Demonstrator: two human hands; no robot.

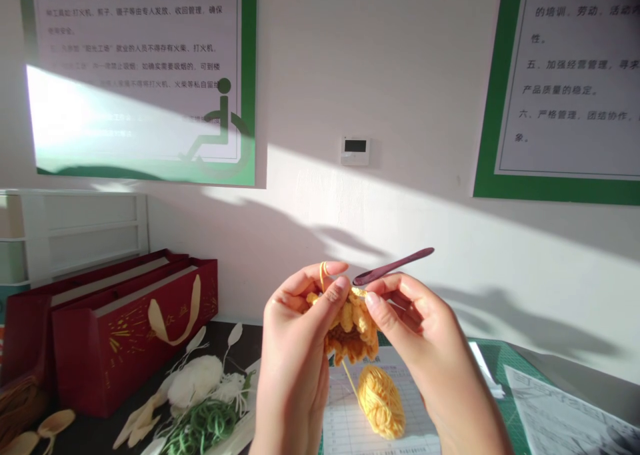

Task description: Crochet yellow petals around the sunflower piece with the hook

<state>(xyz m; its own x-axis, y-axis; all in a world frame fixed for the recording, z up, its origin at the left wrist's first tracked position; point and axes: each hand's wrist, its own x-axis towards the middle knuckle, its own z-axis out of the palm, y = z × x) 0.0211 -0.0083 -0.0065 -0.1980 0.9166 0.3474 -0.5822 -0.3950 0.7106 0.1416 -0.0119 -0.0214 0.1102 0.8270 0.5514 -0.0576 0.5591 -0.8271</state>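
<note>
A yellow crochet piece (354, 318) with ruffled, petal-like edges and a darker, brownish middle is raised between both hands. My left hand (300, 328) is closed on its left side, thumb pressed on top, with yellow yarn looped round the index finger. At the upper right edge, the thumb and index finger of my right hand (420, 328) pinch the piece. A dark purple crochet hook (395, 265) slants up to the right just above that index finger; its working tip is hidden, and how it is held is unclear. Below hangs a strand leading to a yellow yarn ball (381, 401).
Under the ball lies a printed sheet (345, 418) on a green cutting mat (500, 375). More papers (565, 415) are at right. Left are red gift bags (135, 335), white yarn (195, 381), green yarn (203, 428) and a wooden spoon-shaped piece (56, 423). A wall stands behind.
</note>
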